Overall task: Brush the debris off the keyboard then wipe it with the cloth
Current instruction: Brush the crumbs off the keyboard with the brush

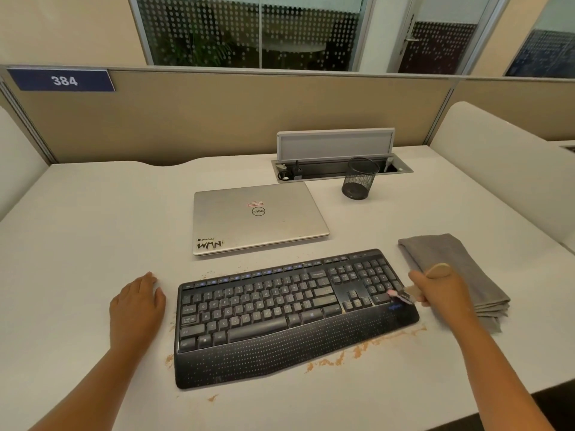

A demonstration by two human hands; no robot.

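Observation:
A black keyboard (280, 309) with a wrist rest lies on the white desk (93, 244). My right hand (441, 293) grips a small wooden-handled brush (437, 270); its pink bristles (396, 294) touch the number pad at the keyboard's right end. A folded grey cloth (466, 259) lies just right of the keyboard, partly under my right hand. My left hand (137, 309) rests flat on the desk to the left of the keyboard, holding nothing. Orange-brown debris (357, 353) lies on the desk along the keyboard's front and left edges.
A closed silver laptop (258, 222) lies behind the keyboard. A black mesh pen cup (359, 178) stands at the back right, by an open cable tray (339, 157). Cubicle partitions enclose the desk at the back and sides.

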